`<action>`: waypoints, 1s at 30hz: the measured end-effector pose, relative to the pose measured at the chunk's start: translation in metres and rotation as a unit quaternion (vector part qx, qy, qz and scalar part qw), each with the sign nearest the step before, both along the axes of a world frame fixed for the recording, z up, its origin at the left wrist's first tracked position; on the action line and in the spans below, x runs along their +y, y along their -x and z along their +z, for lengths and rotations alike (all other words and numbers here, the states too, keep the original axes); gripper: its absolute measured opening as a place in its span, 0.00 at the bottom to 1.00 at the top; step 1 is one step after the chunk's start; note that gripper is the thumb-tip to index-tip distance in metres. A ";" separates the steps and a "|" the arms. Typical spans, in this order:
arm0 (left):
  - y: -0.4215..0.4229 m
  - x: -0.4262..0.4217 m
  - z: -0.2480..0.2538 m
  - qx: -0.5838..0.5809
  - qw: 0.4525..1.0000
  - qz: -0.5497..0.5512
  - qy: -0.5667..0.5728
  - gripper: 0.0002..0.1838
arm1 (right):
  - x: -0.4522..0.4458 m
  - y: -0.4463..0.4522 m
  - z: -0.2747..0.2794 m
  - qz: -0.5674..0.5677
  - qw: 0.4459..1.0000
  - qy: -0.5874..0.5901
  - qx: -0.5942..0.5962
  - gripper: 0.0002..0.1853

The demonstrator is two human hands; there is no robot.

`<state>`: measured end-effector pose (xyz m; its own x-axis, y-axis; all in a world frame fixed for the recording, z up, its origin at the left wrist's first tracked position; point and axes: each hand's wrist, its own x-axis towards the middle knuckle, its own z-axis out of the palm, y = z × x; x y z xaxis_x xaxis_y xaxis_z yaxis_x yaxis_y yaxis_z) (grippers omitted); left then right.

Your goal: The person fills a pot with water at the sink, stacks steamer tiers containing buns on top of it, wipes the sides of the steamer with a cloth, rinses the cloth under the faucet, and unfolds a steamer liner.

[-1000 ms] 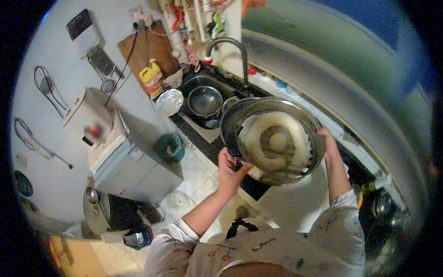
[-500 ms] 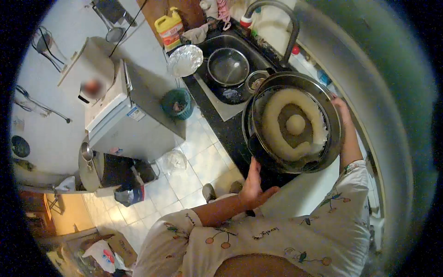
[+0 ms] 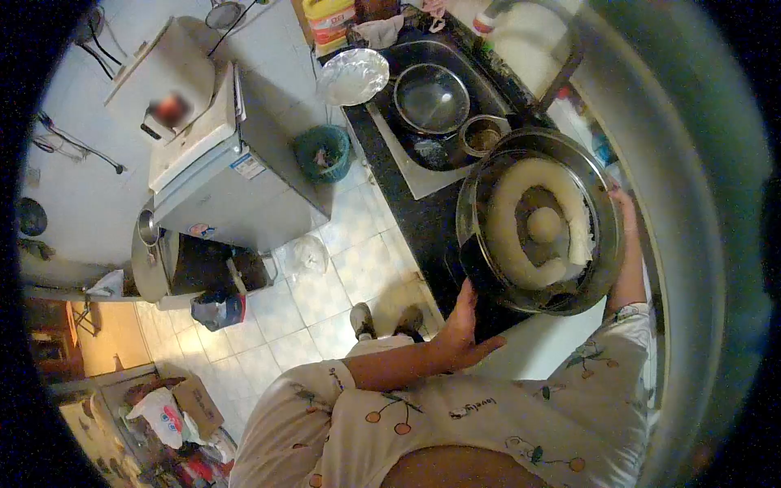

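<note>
A wide, round, dark metal pan (image 3: 604, 272) is between my two hands at the counter's near right end. A thick ring of pale dough (image 3: 506, 211) lies inside it, with a round pale ball (image 3: 543, 225) at the middle. My right hand (image 3: 625, 215) is closed on the pan's right rim; part of the fingers is behind the rim. My left hand (image 3: 462, 335) is at the lower left edge, fingertips against the dark side and the thumb apart. Whether the pan rests on something underneath is hidden.
Beyond the pan, the sink (image 3: 416, 159) holds a metal bowl (image 3: 433, 99) and a small pot (image 3: 480, 135). A foil-like bowl (image 3: 353, 77) stands on the counter edge. On the floor are a green basket (image 3: 323, 154) and a clear bag (image 3: 306, 259). A faucet (image 3: 569, 69) arches nearby.
My view has shifted, so the sink and pan appear farther right and my shoes show more fully. Both hands keep about the same place on the pan.
</note>
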<state>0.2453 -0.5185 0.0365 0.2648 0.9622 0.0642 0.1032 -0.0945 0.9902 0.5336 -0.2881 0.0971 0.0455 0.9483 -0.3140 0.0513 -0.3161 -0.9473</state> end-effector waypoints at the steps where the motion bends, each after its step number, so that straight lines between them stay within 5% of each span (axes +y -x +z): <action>1: 0.001 -0.002 0.000 0.018 0.999 -0.011 0.032 0.54 | -0.002 0.003 0.002 -0.004 1.000 0.009 -0.006 0.34; 5: 0.003 0.003 -0.008 -0.002 0.999 -0.016 -0.049 0.54 | 0.024 -0.032 -0.034 0.057 0.995 -0.007 0.080 0.33; 17: 0.017 -0.002 -0.016 -0.036 0.997 0.067 0.004 0.46 | 0.012 -0.022 -0.019 0.056 0.997 -0.043 -0.005 0.32; 20: 0.024 0.015 -0.016 -0.159 0.975 0.147 -0.059 0.40 | -0.012 0.028 0.014 -0.045 0.992 -0.109 0.040 0.32; 23: 0.033 0.028 -0.003 -0.079 0.985 0.149 -0.034 0.38 | -0.015 0.001 0.000 -0.047 0.968 -0.187 -0.159 0.33; 25: 0.033 0.030 0.006 -0.088 0.982 0.164 -0.029 0.36 | -0.028 0.007 0.006 -0.128 0.965 -0.127 -0.192 0.27; 28: 0.040 0.031 0.002 -0.056 0.990 0.121 -0.054 0.32 | -0.031 -0.038 -0.025 -0.221 0.907 -0.262 -0.243 0.15; 30: 0.051 0.028 -0.009 -0.052 0.983 0.153 -0.083 0.18 | -0.065 -0.025 -0.022 -0.258 0.895 -0.317 -0.178 0.10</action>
